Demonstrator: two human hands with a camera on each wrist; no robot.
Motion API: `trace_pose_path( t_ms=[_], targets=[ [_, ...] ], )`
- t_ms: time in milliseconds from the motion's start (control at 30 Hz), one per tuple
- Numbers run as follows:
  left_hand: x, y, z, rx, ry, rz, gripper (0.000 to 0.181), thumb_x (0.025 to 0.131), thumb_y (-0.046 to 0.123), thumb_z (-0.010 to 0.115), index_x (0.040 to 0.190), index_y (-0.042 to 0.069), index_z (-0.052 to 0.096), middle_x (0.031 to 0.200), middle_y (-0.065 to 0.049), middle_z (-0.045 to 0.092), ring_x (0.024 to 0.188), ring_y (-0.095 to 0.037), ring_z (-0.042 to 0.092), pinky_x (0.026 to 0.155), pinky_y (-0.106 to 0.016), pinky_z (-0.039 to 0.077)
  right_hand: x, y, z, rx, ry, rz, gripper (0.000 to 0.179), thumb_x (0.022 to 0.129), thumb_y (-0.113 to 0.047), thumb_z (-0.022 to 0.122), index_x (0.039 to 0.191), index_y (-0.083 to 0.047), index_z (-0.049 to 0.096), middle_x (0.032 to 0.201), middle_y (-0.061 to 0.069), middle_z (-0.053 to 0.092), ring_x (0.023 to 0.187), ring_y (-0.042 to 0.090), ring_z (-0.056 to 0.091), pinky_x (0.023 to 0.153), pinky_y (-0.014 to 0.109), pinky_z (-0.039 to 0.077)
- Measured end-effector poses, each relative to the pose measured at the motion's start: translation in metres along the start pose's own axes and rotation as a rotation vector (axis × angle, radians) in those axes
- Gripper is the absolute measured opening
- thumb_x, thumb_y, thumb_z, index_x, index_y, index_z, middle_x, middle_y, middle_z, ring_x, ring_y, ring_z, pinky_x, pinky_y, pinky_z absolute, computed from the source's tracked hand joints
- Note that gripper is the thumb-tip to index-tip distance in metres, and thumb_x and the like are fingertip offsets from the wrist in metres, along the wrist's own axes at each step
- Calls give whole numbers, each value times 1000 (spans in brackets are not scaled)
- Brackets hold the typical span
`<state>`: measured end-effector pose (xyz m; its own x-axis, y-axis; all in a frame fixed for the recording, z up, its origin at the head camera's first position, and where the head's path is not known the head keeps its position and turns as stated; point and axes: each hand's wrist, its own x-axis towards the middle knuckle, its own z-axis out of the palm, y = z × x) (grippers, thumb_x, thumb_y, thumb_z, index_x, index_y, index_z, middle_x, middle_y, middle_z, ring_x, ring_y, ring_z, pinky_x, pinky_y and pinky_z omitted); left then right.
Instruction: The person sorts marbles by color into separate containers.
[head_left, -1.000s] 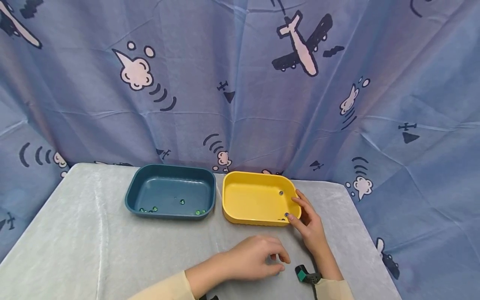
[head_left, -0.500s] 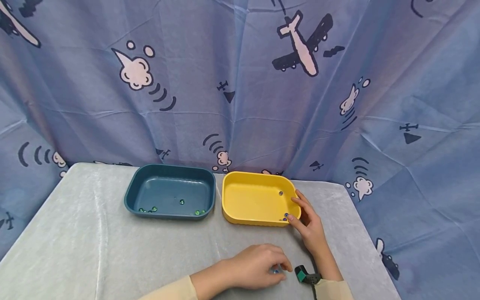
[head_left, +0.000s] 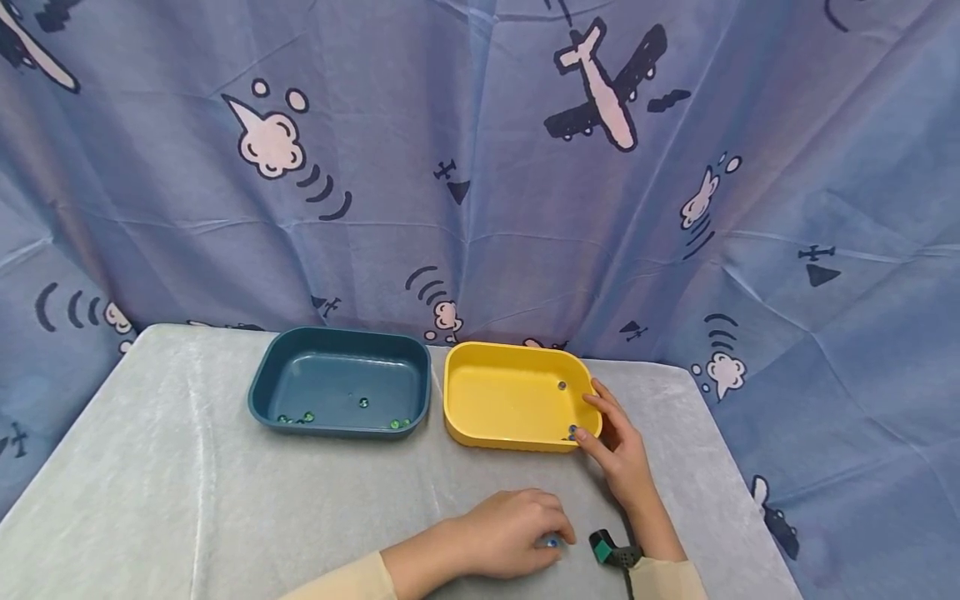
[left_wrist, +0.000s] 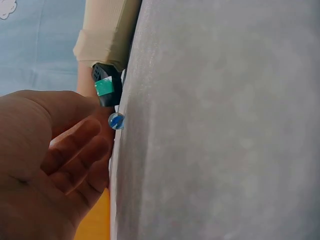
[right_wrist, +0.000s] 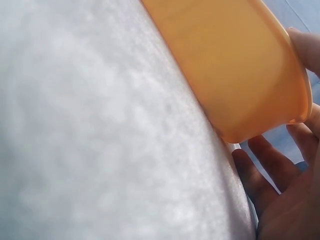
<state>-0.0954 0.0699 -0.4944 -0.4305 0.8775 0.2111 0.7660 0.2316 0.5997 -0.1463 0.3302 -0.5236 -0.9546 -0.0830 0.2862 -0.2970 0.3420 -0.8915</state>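
Note:
In the head view my left hand (head_left: 513, 533) hovers low over the table, fingers loosely curved around a clear marble with a blue swirl (head_left: 552, 542). The left wrist view shows that marble resting on the cloth just beyond my thumb and fingertips, seemingly apart from them. My right hand (head_left: 618, 450) grips the right end of a yellow tray (head_left: 517, 350), thumb at the near rim corner and fingers along the outer wall. A few small marbles (head_left: 562, 386) lie in this tray, some beside my thumb.
Left of the yellow tray stands a dark teal tray (head_left: 341, 337) with several green marbles (head_left: 364, 402) inside. A pale cloth (head_left: 135, 467) covers the table. A blue curtain (head_left: 375, 167) with airplane prints hangs behind. A black wrist device (head_left: 615, 552) sits on my right wrist.
My left hand has shifted slightly right and toward me, and the blue marble now shows between its thumb and fingers. Marbles near my right thumb rolled slightly. The right hand stayed put.

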Motion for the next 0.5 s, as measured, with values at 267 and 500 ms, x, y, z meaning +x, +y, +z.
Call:
trace_pose_path(
  t_ms=[267, 500],
  targets=[
    [-2, -5, 4, 20, -6, -8, 15, 102, 19, 81, 116, 21, 83, 108, 17, 71, 103, 9, 60, 89, -7, 48, 0, 1, 1, 2, 3, 4, 51, 102, 4, 72, 151, 4, 58, 176, 5, 34, 160, 16, 36, 121, 15, 35],
    [-2, -8, 6, 19, -12, -21, 13, 101, 19, 82, 114, 21, 83, 106, 18, 72, 101, 10, 60, 87, -7, 49, 1, 0, 1, 1, 3, 7, 51, 102, 3, 72, 151, 4, 58, 177, 7, 34, 159, 14, 37, 121, 15, 36]
  ],
)
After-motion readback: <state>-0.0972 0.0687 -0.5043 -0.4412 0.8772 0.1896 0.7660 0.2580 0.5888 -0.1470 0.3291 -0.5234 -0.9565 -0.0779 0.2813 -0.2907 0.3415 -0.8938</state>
